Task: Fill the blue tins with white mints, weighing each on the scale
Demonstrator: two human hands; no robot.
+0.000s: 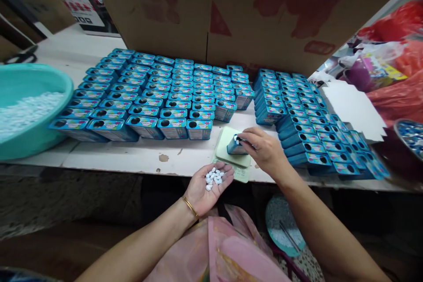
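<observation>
Our left hand [205, 187] lies open, cupping white candies [214, 177]; our right hand [264, 149] grips a blue tin [235, 144] on the scale [231, 154], mid-frame; teal basin [49, 136] left holds candies.

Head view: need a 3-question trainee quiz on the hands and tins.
1. True or false: the left hand cups white pellets in an open palm.
2. What does the right hand grip? A) a tin standing on the scale B) a spoon C) a lid
3. Fill in: the teal basin sits to the ___ of the tin rows.
Key: 1 true; 2 A; 3 left.
</observation>
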